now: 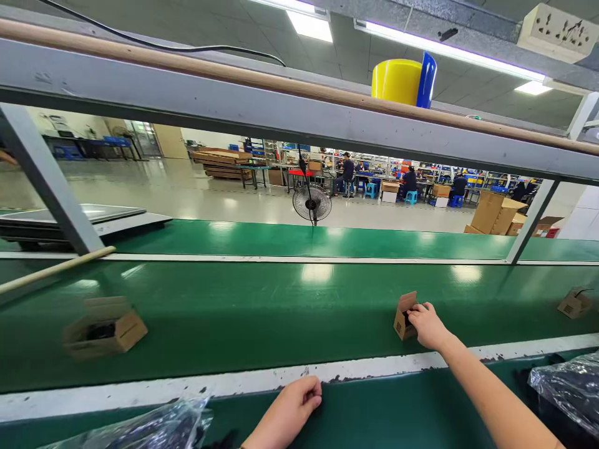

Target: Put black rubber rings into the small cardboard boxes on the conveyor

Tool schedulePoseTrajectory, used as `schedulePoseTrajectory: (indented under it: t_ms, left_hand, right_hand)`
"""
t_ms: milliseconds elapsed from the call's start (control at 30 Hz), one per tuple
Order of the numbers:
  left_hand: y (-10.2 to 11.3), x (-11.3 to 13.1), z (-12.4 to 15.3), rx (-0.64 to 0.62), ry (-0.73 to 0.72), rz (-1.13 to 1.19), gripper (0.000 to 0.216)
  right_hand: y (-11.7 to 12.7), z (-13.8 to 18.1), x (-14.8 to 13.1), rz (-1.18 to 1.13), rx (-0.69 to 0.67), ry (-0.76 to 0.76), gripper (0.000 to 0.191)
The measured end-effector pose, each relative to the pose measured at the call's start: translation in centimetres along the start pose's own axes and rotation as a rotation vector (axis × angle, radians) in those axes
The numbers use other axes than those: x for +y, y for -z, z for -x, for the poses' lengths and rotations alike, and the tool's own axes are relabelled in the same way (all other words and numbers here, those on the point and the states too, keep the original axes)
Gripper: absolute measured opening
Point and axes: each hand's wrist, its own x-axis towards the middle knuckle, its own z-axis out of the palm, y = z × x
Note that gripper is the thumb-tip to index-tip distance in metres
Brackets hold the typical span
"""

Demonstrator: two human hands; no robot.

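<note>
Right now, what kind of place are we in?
Probably a factory: small cardboard boxes sit on a long green belt, and people sit on blue stools across the room.

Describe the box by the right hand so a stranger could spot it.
Find the wide green strip between white edges. Right of its middle sits a small, open brown box. Unlike the left box and far-right box, it has the right hand at its opening.

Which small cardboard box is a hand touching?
The middle box: the right hand is at its opening; no hand touches the left box or right box.
</note>
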Motion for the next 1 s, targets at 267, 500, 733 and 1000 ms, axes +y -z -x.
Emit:
schedulePoseTrajectory:
  t_ms: [267,500,733,1000]
  left_hand:
    - [2.8,4.8,-1.5,0.225,-0.072,0.174,0.018]
    - [1.9,11.9,-7.5,0.277,-0.234,-0.113,0.019]
    - [-1.6,12.2,-11.7,0.269,-0.274,-0.400,0.018]
    - [-0.4,9.9,-10.5,0.176,-0.265,-0.603,0.017]
  right_hand:
    - [-0.9,0.2,-4.6,-0.053,0.148,-0.116,0.044]
    - [-2.5,-1.9,-8.9,-0.082,0.219,-0.142,0.036]
    - [-3.3,-1.3,-9.7,-0.098,0.417,-0.114,0.028]
    - [-4.9,-2.4,-11.7,-0.110,0.646,-0.004,0.038]
